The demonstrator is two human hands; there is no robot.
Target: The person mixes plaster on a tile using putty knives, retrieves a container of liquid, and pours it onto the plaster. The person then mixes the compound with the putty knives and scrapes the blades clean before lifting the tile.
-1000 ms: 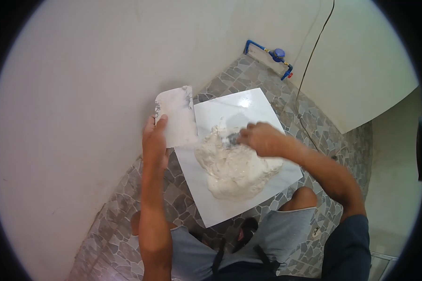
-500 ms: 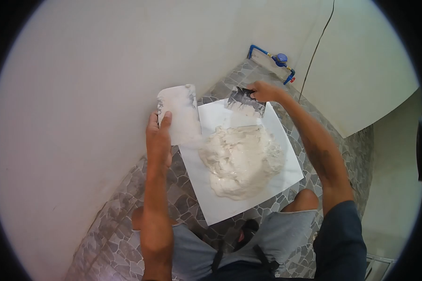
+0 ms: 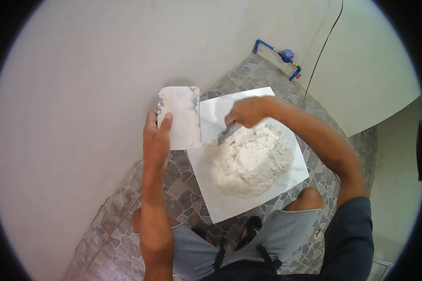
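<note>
My left hand (image 3: 157, 138) grips a flat rectangular plaster board (image 3: 182, 114), smeared with white compound, its thumb lying on the upper face. In my right hand (image 3: 248, 112) is a putty knife (image 3: 228, 135), its blade tilted and touching the left upper edge of a mound of white putty (image 3: 255, 161). That thick, lumpy mound rests on a square white panel (image 3: 211, 199). The knife's handle is mostly covered by my fingers. The board's right edge is close beside the panel's left edge.
Grey stone-patterned floor tiles (image 3: 122, 215) surround the panel. A pale wall (image 3: 79, 117) rises at the left. Blue piping with a water meter (image 3: 287, 55) stands in the far corner. My knees and grey shorts (image 3: 290, 229) are just below the panel.
My right hand has moved left and toward me, bringing the putty knife from the panel's far edge down to the putty. My left hand still holds the board in nearly the same place.
</note>
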